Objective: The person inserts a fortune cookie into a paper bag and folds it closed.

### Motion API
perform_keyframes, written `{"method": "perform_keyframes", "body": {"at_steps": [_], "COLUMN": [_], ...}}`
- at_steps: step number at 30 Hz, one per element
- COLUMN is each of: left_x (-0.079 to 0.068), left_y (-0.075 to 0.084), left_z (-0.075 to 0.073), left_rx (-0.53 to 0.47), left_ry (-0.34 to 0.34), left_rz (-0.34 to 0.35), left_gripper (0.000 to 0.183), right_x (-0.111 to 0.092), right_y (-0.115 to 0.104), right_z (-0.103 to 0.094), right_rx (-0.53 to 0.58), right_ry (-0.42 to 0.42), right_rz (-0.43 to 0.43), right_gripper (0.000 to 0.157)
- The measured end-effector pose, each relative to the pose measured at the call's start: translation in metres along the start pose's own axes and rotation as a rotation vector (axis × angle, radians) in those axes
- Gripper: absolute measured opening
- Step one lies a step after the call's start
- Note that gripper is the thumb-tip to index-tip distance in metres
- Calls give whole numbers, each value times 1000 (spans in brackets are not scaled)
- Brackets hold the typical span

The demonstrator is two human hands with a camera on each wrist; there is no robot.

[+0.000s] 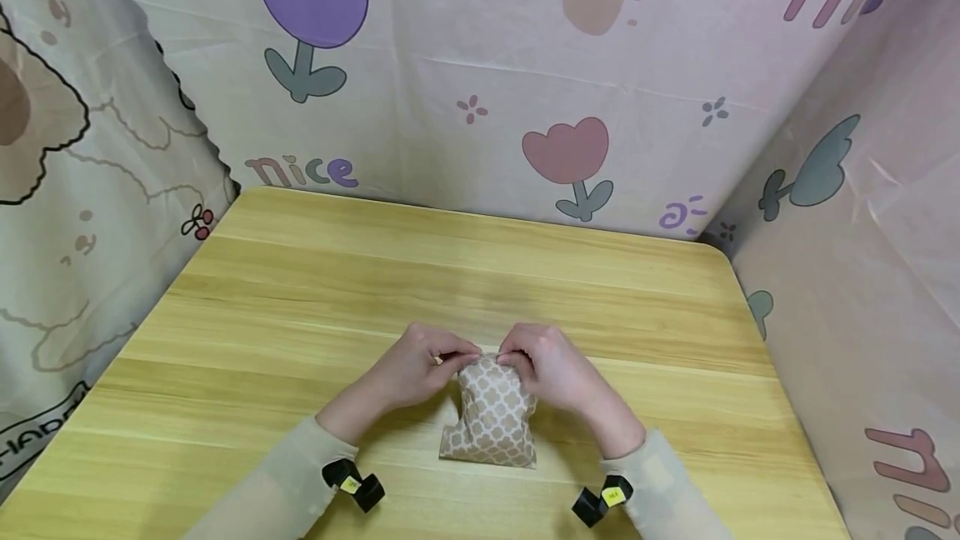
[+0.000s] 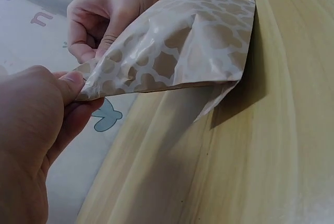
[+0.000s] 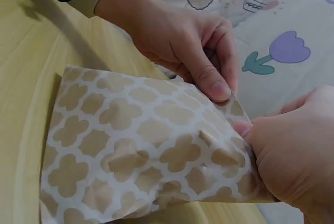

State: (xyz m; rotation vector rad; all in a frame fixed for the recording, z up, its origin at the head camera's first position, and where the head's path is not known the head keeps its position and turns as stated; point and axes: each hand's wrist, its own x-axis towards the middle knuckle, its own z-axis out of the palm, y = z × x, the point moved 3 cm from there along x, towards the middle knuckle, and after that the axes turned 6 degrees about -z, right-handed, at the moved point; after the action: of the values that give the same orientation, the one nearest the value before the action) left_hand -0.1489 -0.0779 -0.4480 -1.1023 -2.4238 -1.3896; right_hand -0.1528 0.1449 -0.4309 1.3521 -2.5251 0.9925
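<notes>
A tan paper bag [image 1: 497, 417] with a white quatrefoil lattice lies near the front middle of the table, somewhat puffed out and creased. My left hand [image 1: 420, 369] pinches the left corner of its far end between thumb and fingers. At the right corner of that same end, my right hand [image 1: 551, 365] pinches the edge, thumb on top. In the left wrist view the pinched end of the bag [image 2: 172, 51] is raised off the wood, while its wide end slopes down to the table. What the bag contains is hidden.
The wood-grain table [image 1: 450, 273] has rounded far corners. Behind it hangs a pale printed cloth [image 1: 427, 65] with flowers and lettering, and similar cloth covers both sides. A small black device [image 1: 352, 483] is strapped at the left sleeve, another black device [image 1: 602, 500] at the right.
</notes>
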Motion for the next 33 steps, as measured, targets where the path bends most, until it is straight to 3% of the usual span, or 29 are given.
{"method": "perform_keyframes", "body": {"at_steps": [6,13,20,23,25,29,33], "left_x": [-4,-6,-4,-4,-4,-3,-3], "left_y": [-6,-13,-13,-15,-16,-17,-19], "left_z": [-2,-5,-6,-5,-3,1,2], "left_rx": [2,-88,-126,-155,-168,-175,-185], "left_ry": [13,56,47,28,11,-15,-10], "left_rz": [-17,-70,-106,-158,-191,-239,-277], "left_gripper": [15,15,15,14,13,12,11], "right_x": [-7,-10,-17,-20,-23,-27,-30], "right_y": [9,14,17,21,25,32,34], "right_z": [-5,-10,-7,-6,-6,-9,-13], "right_rx": [47,64,48,110,186,329,355], "right_ry": [-29,-46,78,70,36,-50,-113], "right_rz": [48,75,-40,-63,-25,147,278], "right_gripper": [18,10,19,21,22,19,13]}}
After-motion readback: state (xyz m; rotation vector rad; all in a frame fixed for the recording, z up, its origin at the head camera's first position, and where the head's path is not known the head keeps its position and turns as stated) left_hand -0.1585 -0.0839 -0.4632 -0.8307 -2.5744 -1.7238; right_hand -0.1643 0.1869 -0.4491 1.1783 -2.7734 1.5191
